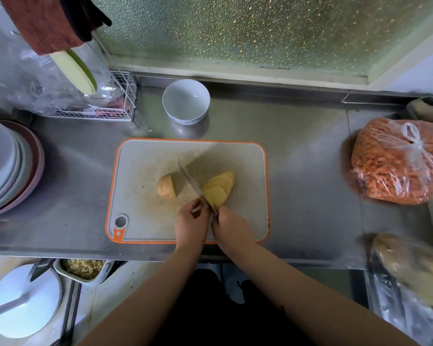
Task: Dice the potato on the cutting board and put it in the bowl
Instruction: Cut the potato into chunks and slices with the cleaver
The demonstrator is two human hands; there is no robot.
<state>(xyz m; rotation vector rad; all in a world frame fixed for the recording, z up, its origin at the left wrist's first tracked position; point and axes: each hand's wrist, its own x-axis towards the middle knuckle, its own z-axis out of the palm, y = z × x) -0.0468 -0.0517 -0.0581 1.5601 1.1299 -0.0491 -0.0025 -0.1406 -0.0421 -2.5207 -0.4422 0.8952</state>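
Half the yellow potato lies in fanned slices (219,187) on the orange-rimmed grey cutting board (248,156); the uncut half (166,187) waits. Right hand (231,227) grips the steel knife (198,189), left hand (191,222) curls empty beside it (nothing diced). The white ceramic bowl (185,101) is empty.

Two bare forearms rise from the lower frame, with no sleeves, watch or rings visible. The left hand (191,224) and right hand (231,229) are ungloved. Dark clothing shows at bottom centre.

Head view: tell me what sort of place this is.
Likely a working kitchen: a steel counter bears a cutting board with sliced potato, stacked plates and a bowl.
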